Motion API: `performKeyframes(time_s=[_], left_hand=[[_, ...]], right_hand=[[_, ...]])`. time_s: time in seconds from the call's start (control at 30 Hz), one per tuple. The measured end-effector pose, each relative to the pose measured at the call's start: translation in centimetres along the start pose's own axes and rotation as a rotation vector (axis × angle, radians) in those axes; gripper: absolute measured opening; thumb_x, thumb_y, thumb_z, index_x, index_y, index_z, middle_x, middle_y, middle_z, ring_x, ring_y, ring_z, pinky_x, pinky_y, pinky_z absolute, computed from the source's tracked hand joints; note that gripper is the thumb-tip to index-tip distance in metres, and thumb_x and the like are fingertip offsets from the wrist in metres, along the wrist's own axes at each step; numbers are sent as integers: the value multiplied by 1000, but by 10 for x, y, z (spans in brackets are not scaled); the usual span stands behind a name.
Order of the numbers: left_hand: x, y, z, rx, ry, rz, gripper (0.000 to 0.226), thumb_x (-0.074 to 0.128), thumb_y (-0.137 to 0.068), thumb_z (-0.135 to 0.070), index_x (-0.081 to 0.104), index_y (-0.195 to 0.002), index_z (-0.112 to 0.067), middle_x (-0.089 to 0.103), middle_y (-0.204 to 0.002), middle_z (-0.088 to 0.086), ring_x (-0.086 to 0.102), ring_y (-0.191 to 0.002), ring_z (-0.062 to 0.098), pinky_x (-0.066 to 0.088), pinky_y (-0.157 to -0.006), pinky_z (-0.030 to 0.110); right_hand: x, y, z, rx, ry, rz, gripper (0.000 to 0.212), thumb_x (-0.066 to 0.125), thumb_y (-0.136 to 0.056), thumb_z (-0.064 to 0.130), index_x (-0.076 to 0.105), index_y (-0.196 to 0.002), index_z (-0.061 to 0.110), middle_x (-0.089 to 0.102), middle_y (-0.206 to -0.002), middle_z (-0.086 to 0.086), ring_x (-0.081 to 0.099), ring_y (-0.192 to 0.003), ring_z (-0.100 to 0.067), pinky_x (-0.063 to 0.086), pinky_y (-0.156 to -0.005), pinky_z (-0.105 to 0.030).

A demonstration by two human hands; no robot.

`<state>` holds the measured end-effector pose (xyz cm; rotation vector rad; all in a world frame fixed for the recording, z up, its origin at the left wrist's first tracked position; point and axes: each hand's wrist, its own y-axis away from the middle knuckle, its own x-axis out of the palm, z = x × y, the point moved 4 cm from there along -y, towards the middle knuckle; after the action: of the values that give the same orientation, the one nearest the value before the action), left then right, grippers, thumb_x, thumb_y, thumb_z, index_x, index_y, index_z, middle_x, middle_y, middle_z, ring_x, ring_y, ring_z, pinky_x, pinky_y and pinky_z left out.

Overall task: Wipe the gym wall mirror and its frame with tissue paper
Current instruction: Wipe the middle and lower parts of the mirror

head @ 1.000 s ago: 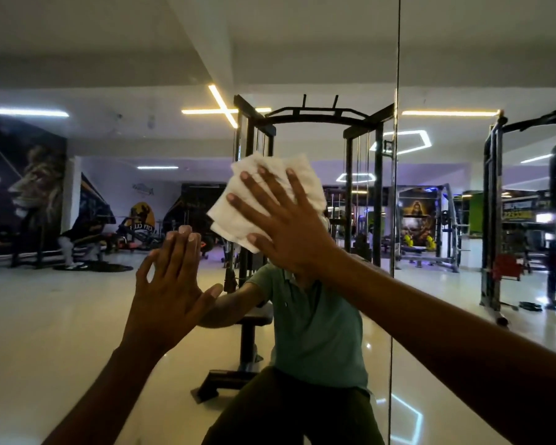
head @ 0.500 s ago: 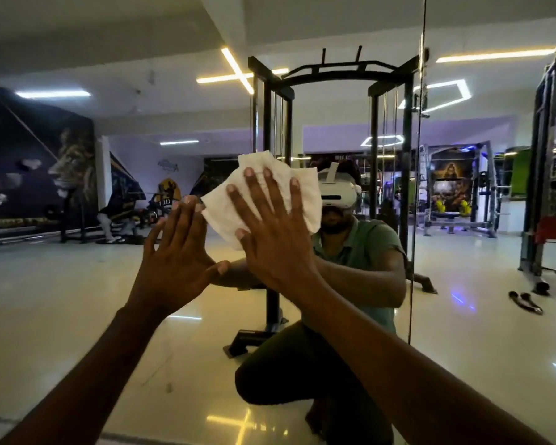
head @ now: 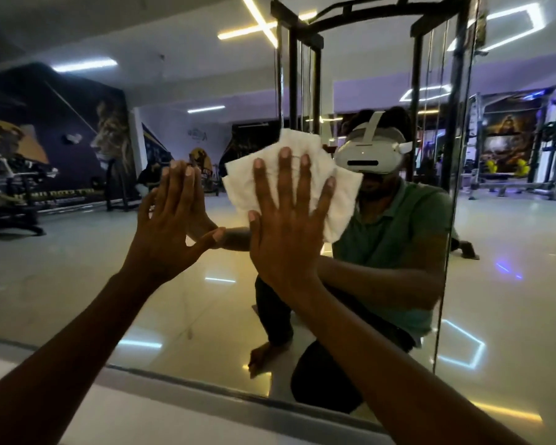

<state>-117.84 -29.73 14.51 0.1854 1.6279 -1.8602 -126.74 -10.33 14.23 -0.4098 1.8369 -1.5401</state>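
The wall mirror (head: 77,277) fills the view, and its grey bottom frame (head: 180,390) runs across the lower part. My right hand (head: 286,232) lies flat with spread fingers, pressing a white crumpled tissue paper (head: 341,194) against the glass at mid height. My left hand (head: 167,232) rests flat on the glass just to the left, fingers together and thumb out, holding nothing. Behind the hands the glass shows a kneeling person in a green shirt.
A vertical seam (head: 446,252) between two mirror panels runs down the right side. Below the frame is a pale wall strip (head: 142,422). The mirror reflects gym racks, a lion mural, ceiling lights and a glossy floor.
The view has dropped lower on the mirror, bringing the bottom frame into sight. Both hands stay pressed on the glass; the right hand with the tissue has slid down with the view.
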Motion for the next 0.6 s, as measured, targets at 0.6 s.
performKeyframes(time_s=[0.6], left_hand=[[20, 44, 135, 31, 130, -163, 84, 35, -102, -54, 4, -165, -8, -3, -173, 17, -2, -160, 31, 8, -128, 50]], right_hand=[[48, 15, 102, 248, 74, 6, 73, 29, -107, 58, 7, -168, 24, -3, -175, -16, -5, -160, -44, -4, -122, -72]])
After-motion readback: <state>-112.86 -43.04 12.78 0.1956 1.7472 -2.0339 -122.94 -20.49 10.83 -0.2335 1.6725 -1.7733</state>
